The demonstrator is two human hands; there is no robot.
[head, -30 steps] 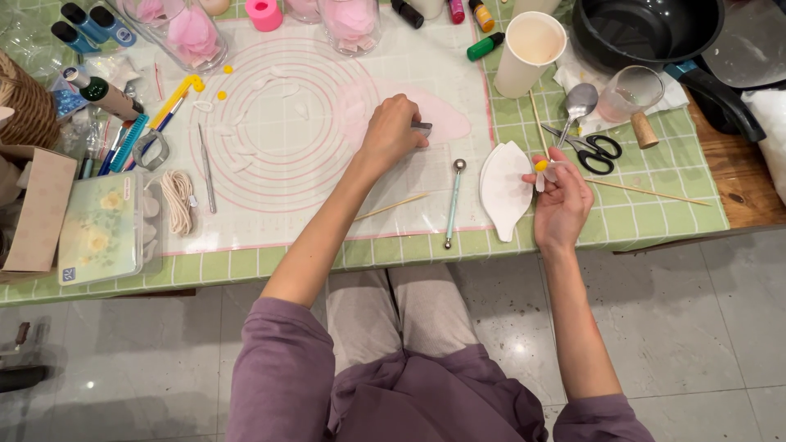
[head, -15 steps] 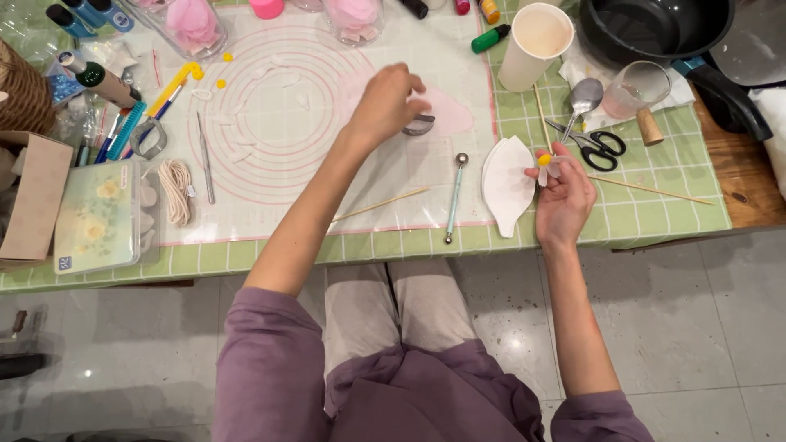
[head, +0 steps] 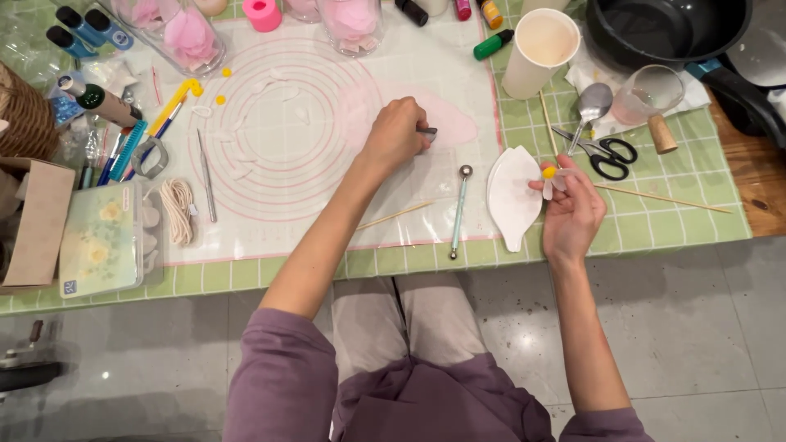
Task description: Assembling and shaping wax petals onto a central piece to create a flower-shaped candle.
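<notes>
A small metal cutter sits pressed on the thin sheet of pink paste rolled out on the white ringed mat, the left hand closed over it with fingers clamped on its top, seemingly to stamp out a piece. The right hand hovers over the surface edge with fingers pinched on a tiny flower with a yellow centre, held clear of the mat as if to keep it from being squashed. A white leaf-shaped dish and a ball-ended tool lie between the hands, within easy reach, with scissors beyond.
</notes>
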